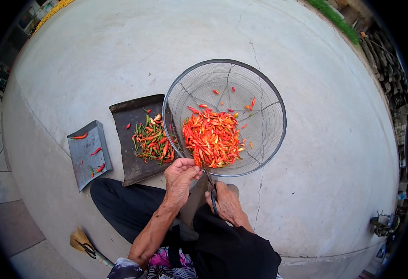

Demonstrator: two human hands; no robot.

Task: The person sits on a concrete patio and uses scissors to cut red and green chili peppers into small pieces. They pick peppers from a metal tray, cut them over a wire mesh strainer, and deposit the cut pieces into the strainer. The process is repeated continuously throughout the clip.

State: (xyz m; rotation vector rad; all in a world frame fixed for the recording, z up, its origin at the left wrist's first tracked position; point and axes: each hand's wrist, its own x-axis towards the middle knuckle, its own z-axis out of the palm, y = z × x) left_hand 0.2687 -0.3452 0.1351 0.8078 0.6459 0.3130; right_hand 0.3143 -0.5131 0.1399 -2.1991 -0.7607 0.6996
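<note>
My left hand (180, 180) is closed in a pinch at the near rim of a round wire-mesh basket (273, 88), with a red chili pepper seemingly between thumb and fingers, mostly hidden. My right hand (229, 204) grips dark-handled scissors (213, 186), whose blades point up to the left fingertips. Cut red and orange chili peppers (213, 137) lie heaped in the basket's near left half, with a few loose pieces farther out. Left of the basket, a dark metal tray (129, 162) carries a pile of red chili peppers with green stems (152, 142); the basket overlaps its right edge.
A smaller grey metal dustpan-like tray (85, 156) with a few chilies stands farther left. A straw brush (80, 239) lies at the lower left. My bent legs (125, 202) are just below the trays. Stacked wood (383, 60) lines the far right of the cracked concrete floor (325, 139).
</note>
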